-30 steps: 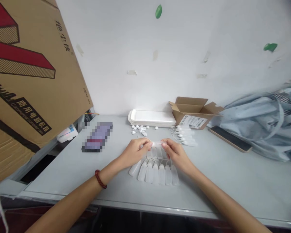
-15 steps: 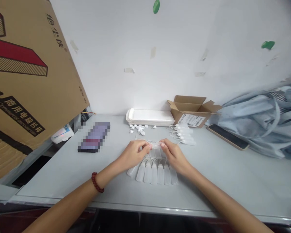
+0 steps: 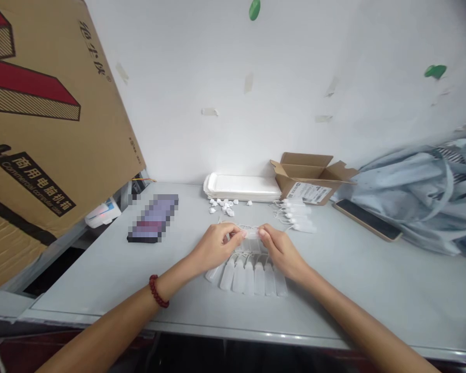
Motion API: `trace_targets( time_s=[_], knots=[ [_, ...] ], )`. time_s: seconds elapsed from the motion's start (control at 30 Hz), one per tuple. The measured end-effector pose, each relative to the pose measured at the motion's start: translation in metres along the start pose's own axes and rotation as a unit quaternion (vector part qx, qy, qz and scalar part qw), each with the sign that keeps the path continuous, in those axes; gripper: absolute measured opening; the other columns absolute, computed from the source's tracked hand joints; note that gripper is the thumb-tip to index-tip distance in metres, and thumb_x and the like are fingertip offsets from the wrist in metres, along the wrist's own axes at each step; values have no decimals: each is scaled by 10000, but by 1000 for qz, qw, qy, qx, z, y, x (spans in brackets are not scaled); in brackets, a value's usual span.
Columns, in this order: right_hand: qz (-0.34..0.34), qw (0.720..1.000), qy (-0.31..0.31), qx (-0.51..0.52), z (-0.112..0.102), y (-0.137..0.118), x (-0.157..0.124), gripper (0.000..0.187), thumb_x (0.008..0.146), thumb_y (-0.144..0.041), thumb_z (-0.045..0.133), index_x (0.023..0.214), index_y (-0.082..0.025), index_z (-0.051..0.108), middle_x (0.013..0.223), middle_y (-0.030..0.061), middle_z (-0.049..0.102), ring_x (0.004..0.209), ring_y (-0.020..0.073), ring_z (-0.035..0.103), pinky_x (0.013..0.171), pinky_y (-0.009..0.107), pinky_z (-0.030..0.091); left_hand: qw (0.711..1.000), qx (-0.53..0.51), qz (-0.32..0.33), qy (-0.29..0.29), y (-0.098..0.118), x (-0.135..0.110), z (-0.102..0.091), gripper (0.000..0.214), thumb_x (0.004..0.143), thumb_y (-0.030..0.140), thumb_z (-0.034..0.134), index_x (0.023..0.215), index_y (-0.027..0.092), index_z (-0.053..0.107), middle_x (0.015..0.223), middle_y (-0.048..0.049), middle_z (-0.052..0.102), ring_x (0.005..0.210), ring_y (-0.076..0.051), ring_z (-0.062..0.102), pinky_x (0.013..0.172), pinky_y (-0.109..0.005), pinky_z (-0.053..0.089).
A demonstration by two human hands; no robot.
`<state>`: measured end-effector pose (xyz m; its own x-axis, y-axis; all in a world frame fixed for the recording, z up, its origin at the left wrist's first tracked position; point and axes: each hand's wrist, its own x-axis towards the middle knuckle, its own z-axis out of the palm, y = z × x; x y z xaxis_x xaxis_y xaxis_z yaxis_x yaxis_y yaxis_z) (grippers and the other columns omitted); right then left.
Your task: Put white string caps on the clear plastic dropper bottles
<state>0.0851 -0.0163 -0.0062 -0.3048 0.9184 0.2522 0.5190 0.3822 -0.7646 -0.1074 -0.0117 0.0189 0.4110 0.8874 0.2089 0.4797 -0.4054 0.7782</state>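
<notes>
A small clear bottle (image 3: 251, 234) is held level just above the desk (image 3: 373, 290), between the two hands and near the middle of the view. The grip of the left hand (image 3: 217, 246) is pinched on the bottle's left end; the grip of the right hand (image 3: 277, 248) is pinched on its right end. A red bead bracelet (image 3: 158, 291) is worn on the left wrist.

A row of clear bottles (image 3: 252, 274) is laid side by side on the desk directly beneath the hands, partly covered by them. A scatter of small white caps (image 3: 223, 205) is seen further back, just in front of a stack of white trays (image 3: 243, 187) set against the wall. A second group of bottles with cords (image 3: 299, 217) lies to the right of the caps, near an open small cardboard box (image 3: 310, 178). A phone (image 3: 367, 220) is placed flat beside a blue garment (image 3: 423, 191) at the right. A large cardboard carton (image 3: 42, 119) is leaned over the left edge of the desk.
</notes>
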Motion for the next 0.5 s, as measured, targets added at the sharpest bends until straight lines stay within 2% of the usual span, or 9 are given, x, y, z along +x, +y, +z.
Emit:
trace_targets(
  time_s=[0.33, 0.5],
  knots=[
    [9, 1000, 1, 14, 0, 1, 0, 399, 956, -462, 259, 657, -211, 343, 573, -38, 354, 534, 118, 359, 527, 254, 304, 999, 39, 37, -2, -3, 0, 1, 317, 920, 355, 409, 707, 162, 544, 689, -2, 564, 672, -136, 502, 604, -253, 356],
    [67, 992, -7, 107, 0, -6, 0, 444, 921, -537, 303, 618, -213, 334, 536, -49, 302, 499, 106, 305, 486, 248, 282, 995, 62, 73, 4, -5, 0, 1, 280, 919, 330, 410, 734, 169, 545, 704, -11, 552, 696, -146, 492, 647, -262, 373]
  ],
)
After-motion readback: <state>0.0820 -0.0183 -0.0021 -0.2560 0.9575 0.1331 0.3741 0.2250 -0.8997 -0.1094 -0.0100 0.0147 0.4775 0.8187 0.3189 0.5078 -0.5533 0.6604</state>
